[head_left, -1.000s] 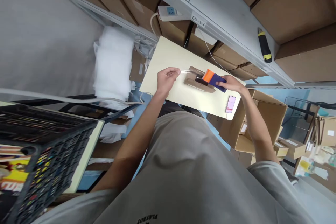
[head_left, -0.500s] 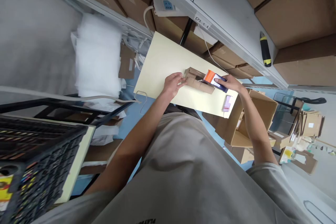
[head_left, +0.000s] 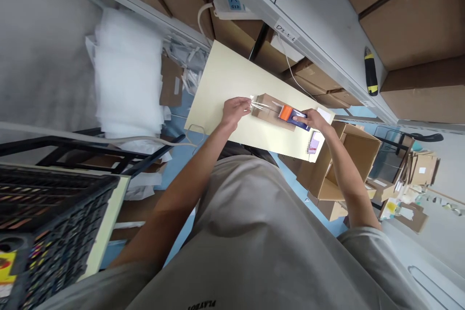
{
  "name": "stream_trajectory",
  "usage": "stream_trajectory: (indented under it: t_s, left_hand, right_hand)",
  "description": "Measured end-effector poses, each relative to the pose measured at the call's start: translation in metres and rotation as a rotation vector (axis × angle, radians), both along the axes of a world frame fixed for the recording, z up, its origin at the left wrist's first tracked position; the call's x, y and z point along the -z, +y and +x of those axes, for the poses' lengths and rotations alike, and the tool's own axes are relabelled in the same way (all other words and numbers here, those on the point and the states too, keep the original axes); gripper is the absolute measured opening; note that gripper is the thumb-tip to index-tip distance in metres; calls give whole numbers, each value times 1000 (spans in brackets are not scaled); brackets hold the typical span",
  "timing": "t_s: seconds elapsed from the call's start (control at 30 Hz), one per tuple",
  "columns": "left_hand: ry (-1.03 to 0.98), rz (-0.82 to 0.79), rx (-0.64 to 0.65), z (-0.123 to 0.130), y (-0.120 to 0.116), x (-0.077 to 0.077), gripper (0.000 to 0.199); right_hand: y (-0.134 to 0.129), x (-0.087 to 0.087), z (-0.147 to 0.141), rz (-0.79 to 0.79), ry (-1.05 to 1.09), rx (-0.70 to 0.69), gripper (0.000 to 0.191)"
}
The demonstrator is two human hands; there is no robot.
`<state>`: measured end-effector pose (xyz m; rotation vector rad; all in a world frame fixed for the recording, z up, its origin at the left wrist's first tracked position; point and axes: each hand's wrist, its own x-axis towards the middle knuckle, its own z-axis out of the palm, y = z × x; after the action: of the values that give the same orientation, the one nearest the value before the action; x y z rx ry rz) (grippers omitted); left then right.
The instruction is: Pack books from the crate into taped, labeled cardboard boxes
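Cardboard box, brown, oblong: placed on the cream desk between left hand and right hand, its long axis aligned roughly with the desk's long edge, its left end just beside the left fingertips. Clear tape strip: pinched by the left hand, stretched along that axis. Orange-and-navy tape dispenser: gripped by the right hand at the box's right end.

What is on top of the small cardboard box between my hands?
Clear tape runs over the box; your right hand holds an orange-and-blue dispenser over one end. The surface beneath the dispenser is hidden.
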<state>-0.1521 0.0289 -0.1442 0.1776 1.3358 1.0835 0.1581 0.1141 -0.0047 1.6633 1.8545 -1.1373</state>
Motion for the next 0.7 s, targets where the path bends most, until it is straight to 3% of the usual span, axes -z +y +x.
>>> stream_trajectory:
  t_s: [0.23, 0.43, 0.5, 0.6, 0.7]
  left_hand:
    - [178, 2, 48, 15, 7, 36, 4]
    - [261, 32, 180, 38, 8, 59, 8]
    - [357, 41, 204, 38, 3, 62, 23]
    - [452, 73, 253, 30, -6, 59, 61]
    - [515, 343, 452, 24, -8, 43, 84]
  right_hand:
    - [3, -1, -9, -17, -63, -28, 90]
    - [1, -2, -17, -10, -101, -1, 87]
    - [0, -1, -17, -8, -108, 7, 87]
    - [-2, 1, -17, 1, -105, 12, 87]
    - [-3, 3, -18, 16, -105, 17, 86]
